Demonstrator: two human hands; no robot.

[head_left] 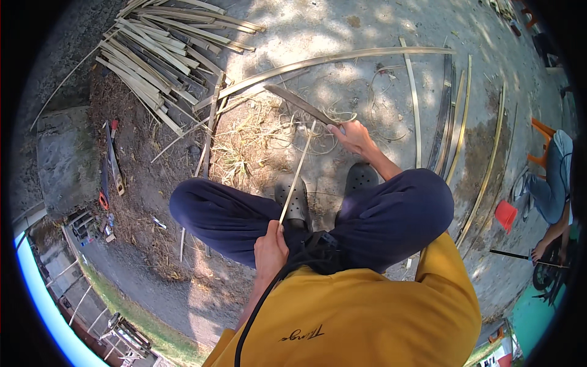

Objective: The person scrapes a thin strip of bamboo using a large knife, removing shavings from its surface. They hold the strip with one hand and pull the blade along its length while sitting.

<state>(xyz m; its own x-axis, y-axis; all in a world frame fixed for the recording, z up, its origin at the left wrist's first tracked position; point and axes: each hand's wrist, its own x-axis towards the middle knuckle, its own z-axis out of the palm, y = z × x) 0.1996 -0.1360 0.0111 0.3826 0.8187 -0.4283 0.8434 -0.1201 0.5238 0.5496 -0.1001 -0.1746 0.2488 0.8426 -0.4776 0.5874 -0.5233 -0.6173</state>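
Note:
My left hand [271, 249] is closed around the lower end of a thin, pale bamboo strip [298, 172], which slants up and away between my knees. In my right hand [355, 138] is the handle of a long, dark-bladed machete [298, 104]. Its blade points to the far left, just beyond the strip's far end; whether the two touch I cannot tell. Curly bamboo shavings [241, 147] litter the ground ahead of my shoes, and thin curled slivers lie by the machete.
A pile of split bamboo [162, 58] lies far left, near a long curved strip [330, 58]. More long strips [460, 119] lie at right. Saws [112, 160] rest on the left. A red bucket [505, 215], an orange chair [540, 145] and another person [550, 183] are far right.

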